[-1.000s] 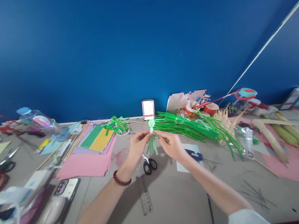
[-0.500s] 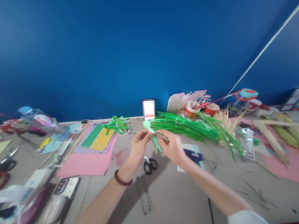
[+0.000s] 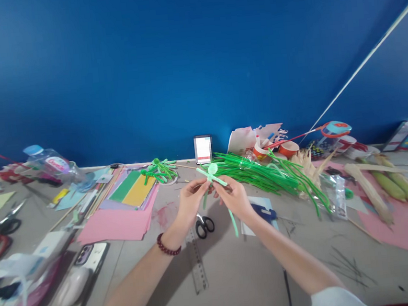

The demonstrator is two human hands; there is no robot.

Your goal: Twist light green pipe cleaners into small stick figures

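Note:
My left hand and my right hand meet above the grey table and pinch a small figure of light green pipe cleaners. The figure has a looped top and loose ends hanging down between my hands; one end trails below my right hand. A dark red bead bracelet is on my left wrist. Black-handled scissors and a clear ruler lie on the table just under my hands.
A big bundle of green pipe cleaners lies behind my right hand. Coloured paper sheets and a finished green pipe-cleaner piece are at the left. A phone, a bottle, corn husks and a blue glue gun lie around.
My hands have turned the light green figure: its looped top has shifted and a long end now hangs lower under my right hand. Both hands stay in the same place.

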